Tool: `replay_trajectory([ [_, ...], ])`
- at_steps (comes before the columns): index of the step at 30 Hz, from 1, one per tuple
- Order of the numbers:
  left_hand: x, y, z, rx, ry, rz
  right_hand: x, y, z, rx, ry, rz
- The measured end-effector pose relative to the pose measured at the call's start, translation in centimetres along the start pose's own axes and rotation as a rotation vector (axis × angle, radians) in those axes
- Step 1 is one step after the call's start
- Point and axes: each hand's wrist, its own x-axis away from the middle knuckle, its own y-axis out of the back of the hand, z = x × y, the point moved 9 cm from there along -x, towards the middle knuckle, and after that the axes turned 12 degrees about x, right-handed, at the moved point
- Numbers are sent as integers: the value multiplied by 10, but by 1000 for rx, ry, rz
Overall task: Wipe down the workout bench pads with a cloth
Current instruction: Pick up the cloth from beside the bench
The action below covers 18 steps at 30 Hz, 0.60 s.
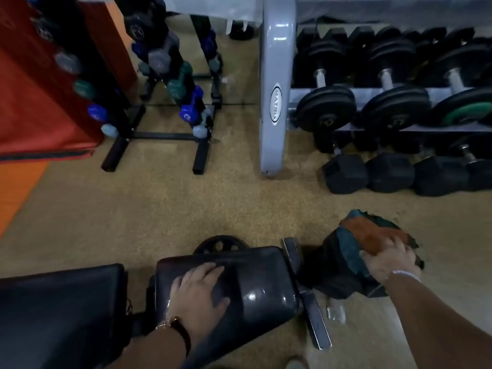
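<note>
The right hand grips a bunched cloth, orange and teal, just beyond the end of the bench. The cloth looks soft, light and limp, so a full-palm grasp should suit it. The left hand lies flat, fingers relaxed, on the seat pad, which is glossy black vinyl with rounded corners, probably firm and slightly slippery. The back pad lies beside it, across a gap.

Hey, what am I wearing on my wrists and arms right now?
The left hand has a watch at its wrist, with a gold-toned case and a dark strap. The right hand has a thin white band at its wrist. No sleeves show on either forearm.
</note>
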Motion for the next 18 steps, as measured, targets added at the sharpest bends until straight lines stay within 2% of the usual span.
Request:
replay_trajectory([
  [4,-4,-4,11,14,-34,-119,-16,-14,2,-64,-70,-6],
  [8,8,-6,29,103,-11,-198,-24,-15,5,100,-61,-131],
  [18,51,-19,34,87,74,-168,-13,5,13,216,5,-194],
])
